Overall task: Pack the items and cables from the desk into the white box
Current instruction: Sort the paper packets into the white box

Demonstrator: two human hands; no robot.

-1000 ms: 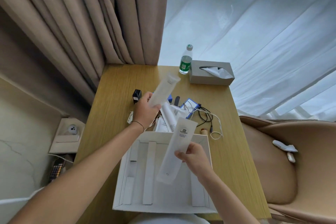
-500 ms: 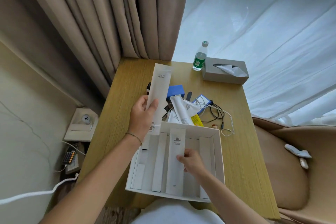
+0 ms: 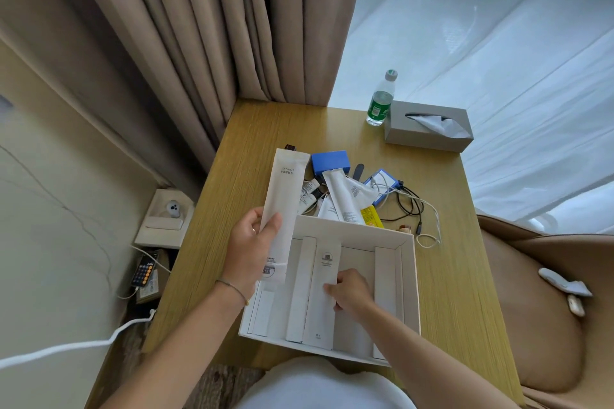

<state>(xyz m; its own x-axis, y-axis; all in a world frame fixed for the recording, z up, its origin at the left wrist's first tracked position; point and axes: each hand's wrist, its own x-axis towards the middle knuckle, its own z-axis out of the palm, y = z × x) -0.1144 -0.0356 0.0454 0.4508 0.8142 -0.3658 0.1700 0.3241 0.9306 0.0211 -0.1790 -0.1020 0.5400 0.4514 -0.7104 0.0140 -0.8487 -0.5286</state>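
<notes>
Inside the white box [image 3: 407,292] one flat sachet [image 3: 324,295] is pressed down by the right hand [image 3: 352,292]; another sachet [image 3: 282,202] is gripped by the left hand [image 3: 251,252]. Tubes [image 3: 342,196] and cables [image 3: 412,206] remain unpacked on the desk [image 3: 458,276].

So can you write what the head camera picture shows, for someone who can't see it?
A person's right hand presses a long white paper packet into a white cardboard box on a wooden desk, while the left hand holds another white packet.
</notes>
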